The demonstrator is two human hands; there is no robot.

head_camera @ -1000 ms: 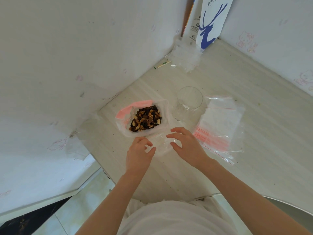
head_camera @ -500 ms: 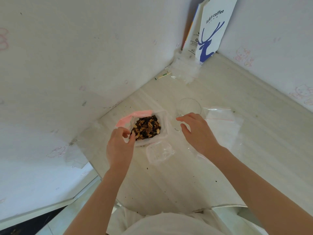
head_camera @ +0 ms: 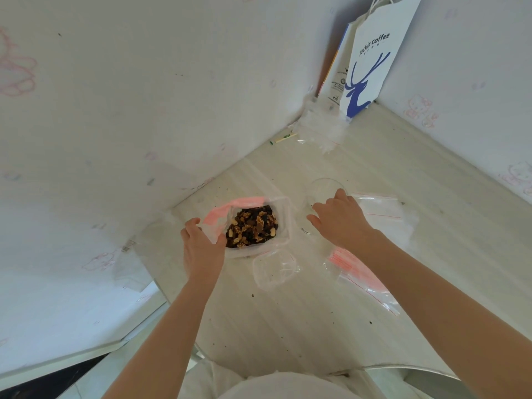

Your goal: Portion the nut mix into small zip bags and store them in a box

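A large plastic bag (head_camera: pixel 283 226) with a pink strip stands open on the table, showing the brown nut mix (head_camera: pixel 252 227) inside. My left hand (head_camera: pixel 201 249) grips the bag's left rim. My right hand (head_camera: pixel 339 220) hovers with spread fingers at a clear round glass container (head_camera: pixel 322 187), touching or just over its near rim. A small empty zip bag (head_camera: pixel 273 269) lies open on the table in front of the nut bag. A stack of flat zip bags with red strips (head_camera: pixel 359 272) lies under my right forearm.
The pale table (head_camera: pixel 288 326) fits into a corner between two white walls. A white paper bag with a blue deer (head_camera: pixel 371 59) leans in the corner, with crumpled clear plastic (head_camera: pixel 322 128) and a small stick (head_camera: pixel 283 138) before it. A metal edge (head_camera: pixel 417 372) shows at bottom right.
Both hands left the small zip bag. My left hand moved up-left and took the nut bag's rim; my right hand moved up-right to the glass container. The camera tilted up.
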